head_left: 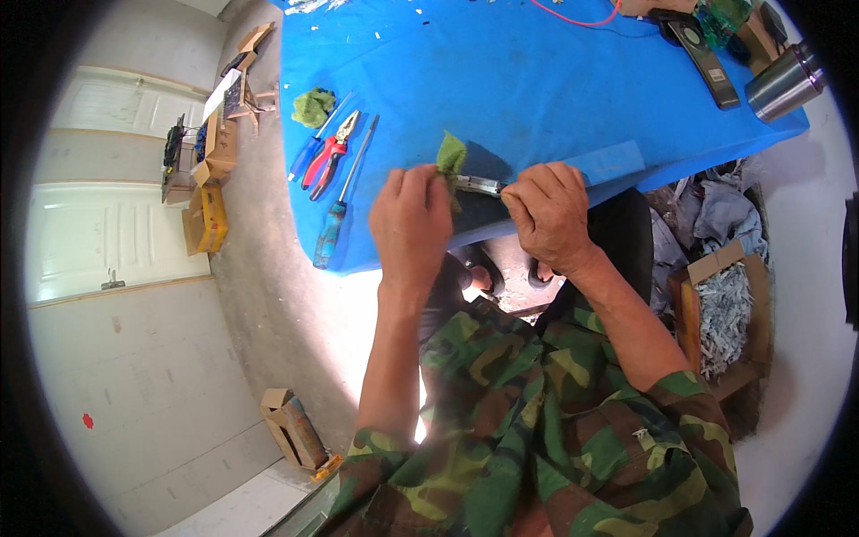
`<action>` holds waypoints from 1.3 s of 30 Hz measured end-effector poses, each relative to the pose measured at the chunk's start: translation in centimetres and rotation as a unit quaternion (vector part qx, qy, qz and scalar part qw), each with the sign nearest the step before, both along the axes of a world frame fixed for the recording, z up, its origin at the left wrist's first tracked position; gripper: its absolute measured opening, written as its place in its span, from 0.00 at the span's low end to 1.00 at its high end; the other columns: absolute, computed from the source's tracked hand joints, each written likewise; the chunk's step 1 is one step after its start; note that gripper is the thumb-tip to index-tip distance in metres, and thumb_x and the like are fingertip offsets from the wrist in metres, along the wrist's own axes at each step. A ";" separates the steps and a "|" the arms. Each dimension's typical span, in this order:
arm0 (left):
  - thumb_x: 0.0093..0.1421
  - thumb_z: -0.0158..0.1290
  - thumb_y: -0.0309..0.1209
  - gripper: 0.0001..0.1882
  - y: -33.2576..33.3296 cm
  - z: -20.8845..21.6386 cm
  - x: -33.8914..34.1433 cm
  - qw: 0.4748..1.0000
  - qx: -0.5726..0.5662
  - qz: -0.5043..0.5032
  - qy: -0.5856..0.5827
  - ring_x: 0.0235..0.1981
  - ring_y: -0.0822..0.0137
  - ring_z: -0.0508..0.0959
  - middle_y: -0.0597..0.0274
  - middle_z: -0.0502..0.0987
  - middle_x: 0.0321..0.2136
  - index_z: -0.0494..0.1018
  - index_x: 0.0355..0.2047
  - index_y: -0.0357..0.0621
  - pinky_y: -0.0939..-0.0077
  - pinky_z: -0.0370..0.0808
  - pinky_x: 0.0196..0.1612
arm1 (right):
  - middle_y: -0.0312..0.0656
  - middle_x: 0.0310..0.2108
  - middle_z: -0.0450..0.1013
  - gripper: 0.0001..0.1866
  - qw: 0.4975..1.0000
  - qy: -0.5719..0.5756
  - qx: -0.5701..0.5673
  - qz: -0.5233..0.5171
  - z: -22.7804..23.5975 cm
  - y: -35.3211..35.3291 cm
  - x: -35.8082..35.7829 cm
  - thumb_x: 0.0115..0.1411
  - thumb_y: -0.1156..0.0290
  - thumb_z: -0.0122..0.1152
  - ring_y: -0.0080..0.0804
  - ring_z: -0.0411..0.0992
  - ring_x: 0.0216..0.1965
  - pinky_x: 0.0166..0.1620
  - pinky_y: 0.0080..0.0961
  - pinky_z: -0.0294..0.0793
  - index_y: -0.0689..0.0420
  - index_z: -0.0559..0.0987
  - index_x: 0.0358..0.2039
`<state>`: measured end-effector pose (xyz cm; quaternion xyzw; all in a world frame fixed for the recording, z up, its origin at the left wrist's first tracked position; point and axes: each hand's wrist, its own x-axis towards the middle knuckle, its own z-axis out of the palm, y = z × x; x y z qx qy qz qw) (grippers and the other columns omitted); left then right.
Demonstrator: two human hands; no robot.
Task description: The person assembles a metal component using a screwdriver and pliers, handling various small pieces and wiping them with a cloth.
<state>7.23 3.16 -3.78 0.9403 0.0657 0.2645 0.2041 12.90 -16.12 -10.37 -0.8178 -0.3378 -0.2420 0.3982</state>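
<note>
Over the near edge of the table, my left hand [410,224] is closed on a green cloth [452,154], part of which sticks up above the fingers. A slim, silvery metal piece [479,185] runs between my two hands; its kind cannot be made out. The cloth lies at its left end, hidden in part by my left fingers. My right hand [548,208] grips the other end with thumb and fingers pressed together. Left of my hands lie red-handled pliers [329,159], a blue screwdriver [309,154], a longer screwdriver [331,228] and a crumpled green cloth [313,107].
A blue cloth covers the table [412,80]. At its far right are a steel cup [786,82], a dark flat box [705,67] and a red cable [577,20]. Below right, a cardboard box [759,304] holds grey-white scraps. More boxes [213,219] stand along the left.
</note>
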 end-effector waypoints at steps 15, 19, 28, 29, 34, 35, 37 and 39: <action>0.65 0.61 0.24 0.04 0.7 -1.7 0.2 0.999 -0.025 -0.015 0.021 0.33 0.49 0.83 0.49 0.82 0.33 0.81 0.39 0.38 0.60 0.78 0.36 | 0.35 0.34 0.73 0.05 1.000 -0.009 -0.001 0.001 0.2 -0.1 -0.1 0.60 0.71 0.69 0.39 0.71 0.39 0.45 0.38 0.66 0.51 0.79 0.32; 0.65 0.61 0.25 0.05 1.0 -1.6 0.3 1.000 -0.006 0.003 0.022 0.32 0.49 0.83 0.49 0.82 0.33 0.82 0.40 0.38 0.60 0.79 0.37 | 0.35 0.34 0.73 0.05 1.000 -0.010 0.000 -0.001 -0.1 0.0 0.0 0.60 0.70 0.69 0.39 0.71 0.39 0.45 0.38 0.66 0.51 0.79 0.31; 0.64 0.61 0.24 0.05 0.5 0.6 -0.3 1.000 -0.016 0.022 0.002 0.33 0.47 0.83 0.48 0.82 0.34 0.82 0.40 0.38 0.58 0.79 0.37 | 0.36 0.34 0.73 0.06 1.000 -0.013 0.007 -0.006 0.0 0.1 -0.1 0.61 0.70 0.69 0.40 0.71 0.40 0.45 0.39 0.66 0.52 0.78 0.31; 0.64 0.61 0.24 0.05 -0.6 0.5 -0.5 1.000 -0.015 -0.004 0.009 0.33 0.47 0.83 0.48 0.82 0.34 0.82 0.39 0.38 0.58 0.79 0.37 | 0.36 0.34 0.73 0.06 1.000 -0.015 0.006 -0.006 -0.1 0.1 -0.2 0.61 0.70 0.69 0.40 0.71 0.40 0.45 0.39 0.66 0.52 0.78 0.31; 0.63 0.62 0.25 0.04 -3.8 -1.2 -0.1 0.997 -0.033 -0.060 0.026 0.33 0.44 0.82 0.49 0.81 0.33 0.81 0.38 0.39 0.54 0.78 0.36 | 0.36 0.35 0.73 0.05 1.000 -0.006 0.002 0.005 0.0 -0.1 -0.1 0.60 0.70 0.69 0.40 0.71 0.40 0.45 0.40 0.66 0.52 0.79 0.32; 0.63 0.62 0.25 0.04 -3.5 -1.3 -0.1 0.998 -0.020 -0.050 0.026 0.33 0.44 0.82 0.49 0.81 0.32 0.81 0.38 0.40 0.53 0.78 0.36 | 0.36 0.35 0.73 0.05 1.000 -0.005 0.002 0.005 0.2 -0.1 -0.1 0.60 0.70 0.69 0.40 0.71 0.40 0.46 0.40 0.66 0.52 0.79 0.32; 0.64 0.61 0.25 0.04 -1.9 -1.2 0.3 0.999 0.005 -0.030 0.023 0.32 0.44 0.82 0.49 0.81 0.32 0.80 0.38 0.40 0.53 0.78 0.36 | 0.36 0.35 0.73 0.05 1.000 -0.005 0.002 0.004 0.2 -0.1 -0.1 0.60 0.71 0.69 0.40 0.71 0.40 0.45 0.40 0.66 0.52 0.79 0.32; 0.65 0.60 0.26 0.04 0.4 -1.6 0.5 1.000 -0.016 -0.012 0.023 0.33 0.44 0.82 0.49 0.81 0.32 0.81 0.38 0.40 0.53 0.78 0.36 | 0.36 0.34 0.73 0.05 1.000 -0.007 0.001 0.006 0.1 0.1 -0.1 0.59 0.71 0.69 0.40 0.71 0.40 0.45 0.40 0.66 0.52 0.79 0.32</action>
